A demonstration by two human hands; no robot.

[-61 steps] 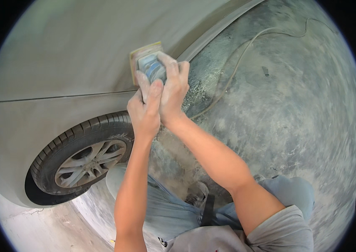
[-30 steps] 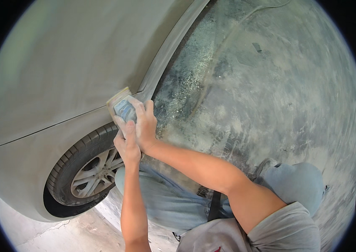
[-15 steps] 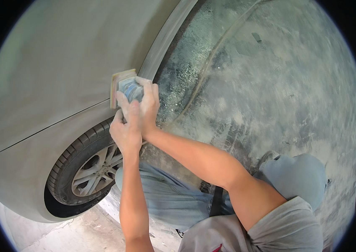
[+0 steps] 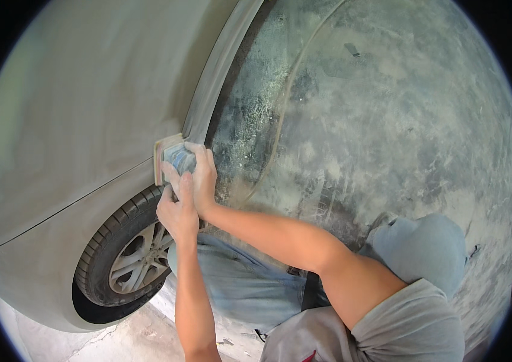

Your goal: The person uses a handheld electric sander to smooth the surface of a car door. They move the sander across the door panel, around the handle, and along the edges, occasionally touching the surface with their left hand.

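A sander (image 4: pixel 180 158) with a square, layered pad and a blue-grey top stands on edge, its pad against the grey car body (image 4: pixel 117 90) just above the wheel arch. My right hand (image 4: pixel 206 178) is closed round its top, fingers over the far side and thumb on the near side. Just below, my left hand (image 4: pixel 177 212) is curled at the lower end of the sander, thumb up. The part inside the left palm is hidden. Pale dust coats the fingers of both hands.
Below my hands is the car's wheel (image 4: pixel 138 259), with a black tyre and silver spokes. A panel seam runs leftward from the sander. A thin hose (image 4: pixel 283 108) lies across the dusty grey floor (image 4: pixel 400 133). My bent knees (image 4: pixel 238 283) are close to the wheel.
Both hands and the sander have moved down along the car body toward the wheel arch. My grip looks the same. The whole view has shifted slightly.
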